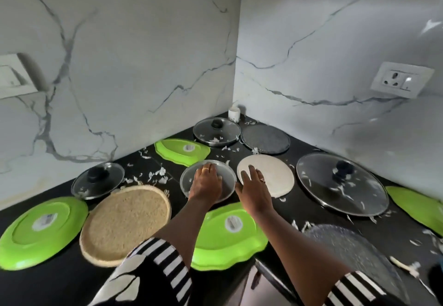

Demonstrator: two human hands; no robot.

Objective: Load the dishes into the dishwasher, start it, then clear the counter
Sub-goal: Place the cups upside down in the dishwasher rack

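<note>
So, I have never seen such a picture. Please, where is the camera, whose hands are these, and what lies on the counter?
There is no machine here. One camera sits on a person's head and looks down at both bare hands. The left hand lies on a small steel plate; whether it grips it is unclear. The right hand is open, fingers spread, over a white round plate. The black counter also carries green plates, glass lids, a woven tray and white scraps.
</note>
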